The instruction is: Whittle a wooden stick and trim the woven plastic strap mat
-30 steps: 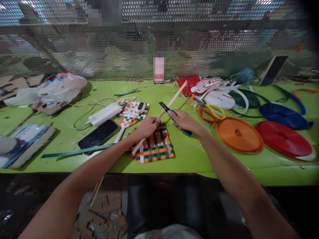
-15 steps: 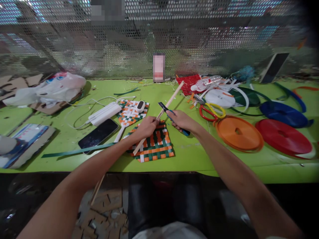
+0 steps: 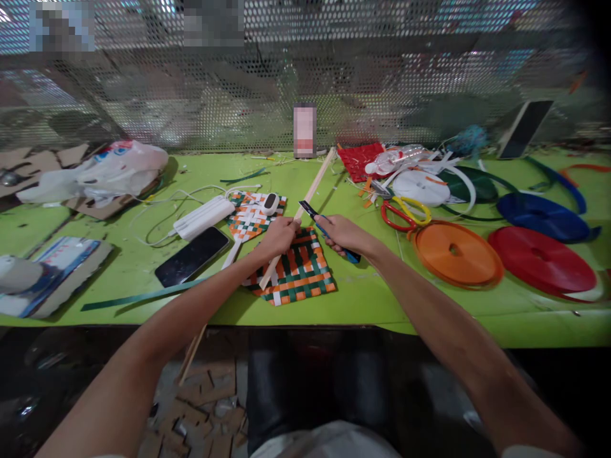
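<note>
My left hand [image 3: 280, 235] is closed around a pale wooden strip [image 3: 316, 180], which slants from near my body up towards the mesh at the back. My right hand [image 3: 338, 234] grips a blue utility knife [image 3: 352, 256]. Its dark blade end [image 3: 309, 207] points left, close to the strip; whether it touches the wood I cannot tell. Beneath the strip lies a woven mat [image 3: 305, 270] of orange, green and white bands, partly hidden by my left hand. Behind it rests a smaller woven piece [image 3: 248, 216] with a small white device [image 3: 270, 203] on it.
On the right lie red-and-yellow scissors [image 3: 411, 212] and flat rolls of orange band [image 3: 432, 254], red band [image 3: 563, 261] and blue band [image 3: 539, 216]. To the left are a phone [image 3: 192, 256], a white power bank [image 3: 204, 217] and a plastic bag [image 3: 124, 168]. Perforated metal mesh [image 3: 382, 76] stands behind.
The wooden strip has swung so its far end sits further left. My right hand and the knife have shifted slightly left and down, and the blade is now nearer the strip.
</note>
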Demonstrator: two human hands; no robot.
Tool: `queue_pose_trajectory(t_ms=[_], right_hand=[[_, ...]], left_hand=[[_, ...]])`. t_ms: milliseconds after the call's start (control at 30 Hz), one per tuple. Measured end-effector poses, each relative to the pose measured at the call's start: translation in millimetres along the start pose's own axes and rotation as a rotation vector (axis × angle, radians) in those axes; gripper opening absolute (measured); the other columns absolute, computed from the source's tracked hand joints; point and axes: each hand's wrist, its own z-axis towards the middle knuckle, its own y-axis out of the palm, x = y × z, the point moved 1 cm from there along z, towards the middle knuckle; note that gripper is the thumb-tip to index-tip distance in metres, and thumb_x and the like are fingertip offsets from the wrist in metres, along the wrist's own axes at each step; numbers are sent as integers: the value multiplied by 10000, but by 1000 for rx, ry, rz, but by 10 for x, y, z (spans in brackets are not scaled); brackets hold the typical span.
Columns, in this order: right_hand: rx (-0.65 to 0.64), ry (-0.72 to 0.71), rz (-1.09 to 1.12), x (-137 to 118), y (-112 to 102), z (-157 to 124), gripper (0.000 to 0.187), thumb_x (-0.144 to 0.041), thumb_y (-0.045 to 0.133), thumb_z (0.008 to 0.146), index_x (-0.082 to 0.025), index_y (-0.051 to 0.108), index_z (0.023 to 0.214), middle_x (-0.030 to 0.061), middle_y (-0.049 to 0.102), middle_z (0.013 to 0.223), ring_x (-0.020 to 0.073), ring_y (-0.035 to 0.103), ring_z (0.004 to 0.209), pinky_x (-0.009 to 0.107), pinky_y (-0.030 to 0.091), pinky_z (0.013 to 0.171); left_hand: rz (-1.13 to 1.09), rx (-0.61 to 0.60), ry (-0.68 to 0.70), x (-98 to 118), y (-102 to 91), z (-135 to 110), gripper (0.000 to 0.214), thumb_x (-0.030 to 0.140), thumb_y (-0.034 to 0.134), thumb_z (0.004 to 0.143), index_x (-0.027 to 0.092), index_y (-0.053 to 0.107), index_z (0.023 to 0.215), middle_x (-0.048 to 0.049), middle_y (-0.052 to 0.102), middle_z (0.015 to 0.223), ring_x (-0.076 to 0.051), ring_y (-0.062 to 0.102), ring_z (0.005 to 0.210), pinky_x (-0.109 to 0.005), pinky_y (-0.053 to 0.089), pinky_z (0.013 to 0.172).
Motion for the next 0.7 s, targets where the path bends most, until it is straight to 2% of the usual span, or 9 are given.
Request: queue_pose_trajectory(t_ms=[100,200,333,400,567,700], right_hand=[[16,-4,24,-18,-23,-43,392,-570,411,1078,-247,431,858,-47,461,580,104,407,373,231,347,338],[93,-98,-2,14,-102,5,386,-585,396,1075,-252,445,885,-41,487,607,120,438,404,246,367,386],[404,-348,-295,89,-199,136,444,-616,408,1054,-243,483,826,17,581,688,174,551,573,279,403,533],[512,-423,-430,108,-207,167,446,-618,426,1045,-235,551,852,46,629,745,212,594,678,302,421,613],[575,-433,-500,100,-199,151,442,-609,487,1024,-222,683,1108,103,719,974,276,653,868,362,472,769],[687,-464,-453,116,-287,161,453,-603,525,1006,-195,679,1128,125,698,1030,283,640,933,380,480,839]], left_hand=[[28,-8,12,-11,-20,10,411,462,469,976,210,488,651,9,485,548,-136,427,480,-278,307,490],[31,-15,19,7,-39,-4,418,485,463,976,215,476,657,12,478,547,-138,435,485,-277,317,491],[26,-17,21,19,-53,-7,413,492,469,971,213,488,668,15,484,537,-138,442,481,-275,326,490],[25,-22,12,22,-53,-4,412,493,469,971,211,500,673,14,488,528,-138,440,474,-277,329,487],[9,-32,-2,56,-45,-33,412,500,482,968,208,502,678,19,485,514,-129,429,452,-273,322,463],[-149,-24,12,111,-68,-72,404,486,504,968,215,454,673,42,436,496,-105,401,408,-257,319,422]])
